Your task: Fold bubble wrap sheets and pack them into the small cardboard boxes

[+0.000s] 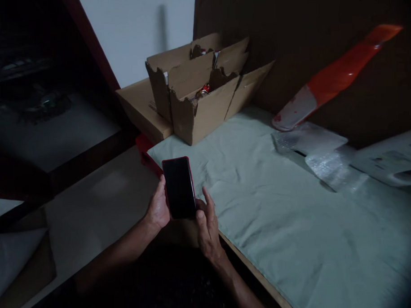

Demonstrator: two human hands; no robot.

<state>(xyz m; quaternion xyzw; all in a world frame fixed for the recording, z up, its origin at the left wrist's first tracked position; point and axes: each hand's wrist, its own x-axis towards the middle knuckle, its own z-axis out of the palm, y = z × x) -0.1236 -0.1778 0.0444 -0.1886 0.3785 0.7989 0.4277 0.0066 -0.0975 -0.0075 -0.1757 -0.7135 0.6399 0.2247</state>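
A smartphone (pixel 178 185) with a dark screen and a red case is held upright in front of me, over the near corner of a table. My left hand (pixel 157 208) wraps its left edge, thumb on the side. My right hand (pixel 207 226) grips the phone's lower right corner, fingers curled against it. Both forearms come up from the dark bottom of the view.
The table carries a pale green cloth (pixel 278 205). Torn cardboard boxes (pixel 196 89) stand at its far corner. An orange and white blade-shaped object (pixel 334 80) leans on the brown wall. Bubble wrap (pixel 322 156) and printed paper (pixel 392 158) lie at the right.
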